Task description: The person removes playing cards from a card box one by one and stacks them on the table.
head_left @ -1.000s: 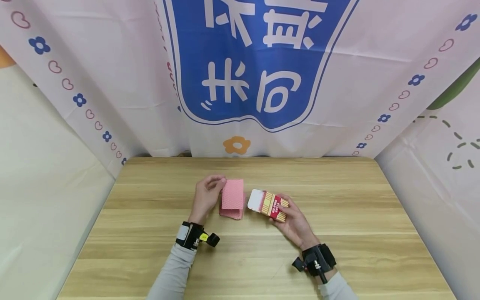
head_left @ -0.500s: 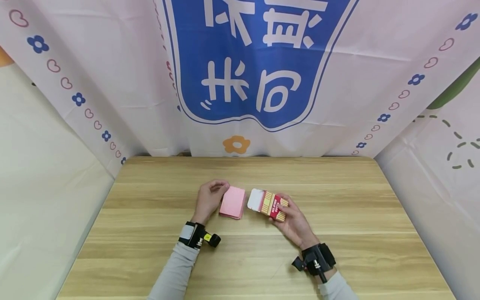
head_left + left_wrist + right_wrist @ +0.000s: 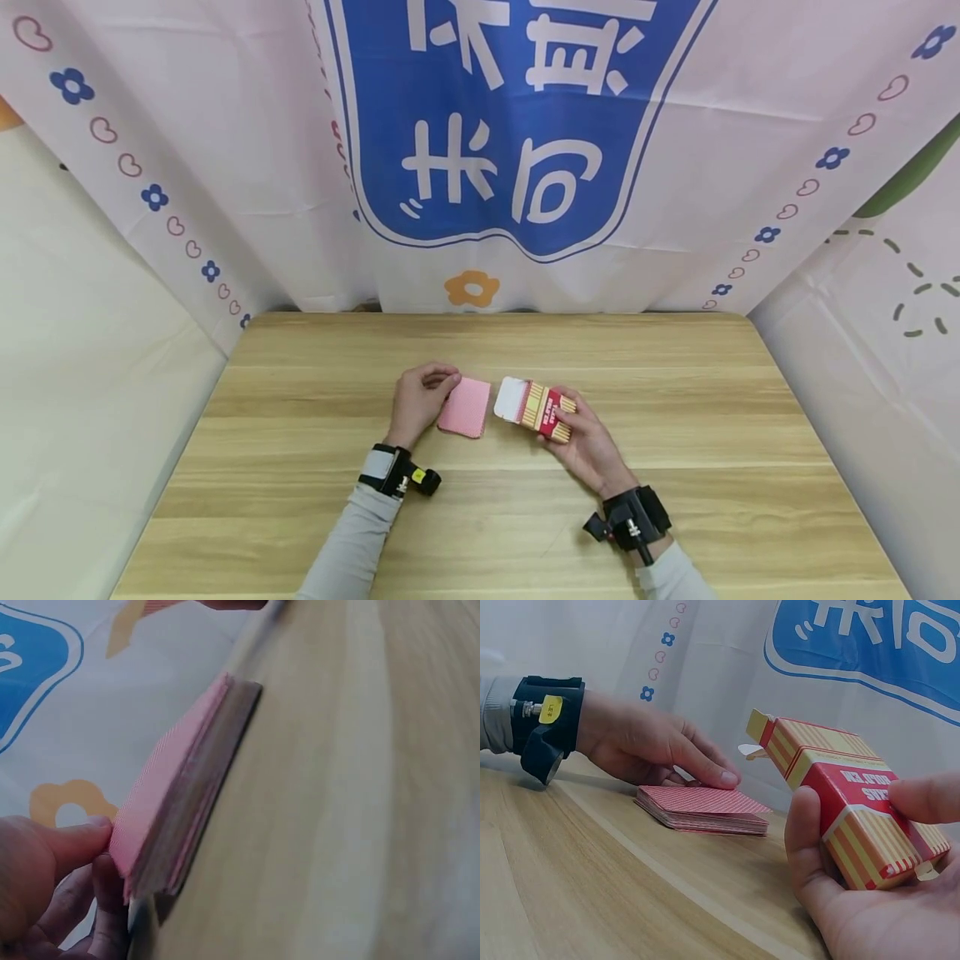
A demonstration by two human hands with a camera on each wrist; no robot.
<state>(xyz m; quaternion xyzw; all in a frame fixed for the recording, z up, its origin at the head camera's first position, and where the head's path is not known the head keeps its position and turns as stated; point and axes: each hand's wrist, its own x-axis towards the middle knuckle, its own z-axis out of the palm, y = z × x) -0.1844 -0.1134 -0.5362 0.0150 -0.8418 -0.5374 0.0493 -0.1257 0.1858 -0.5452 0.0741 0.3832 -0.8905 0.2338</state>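
Observation:
A deck of playing cards (image 3: 464, 407) with pink patterned backs lies on the wooden table. My left hand (image 3: 421, 404) pinches its far left corner, thumb on top and fingers at the edge. In the left wrist view the upper cards of the deck (image 3: 169, 787) fan slightly away from those below. To the right of the deck, my right hand (image 3: 588, 446) grips a red and yellow striped card box (image 3: 549, 412), its white flap (image 3: 512, 399) open and turned toward the deck. The right wrist view shows the box (image 3: 855, 799) tilted up between thumb and fingers.
The wooden table (image 3: 675, 375) ends at a hanging cloth (image 3: 300, 208) with a blue sign. Each wrist carries a black strap with a small camera, such as the right one (image 3: 636, 518).
My left hand has come slightly nearer and to the right, lowering the raised upper cards onto the rest of the deck. The right hand and card box have stayed nearly still.

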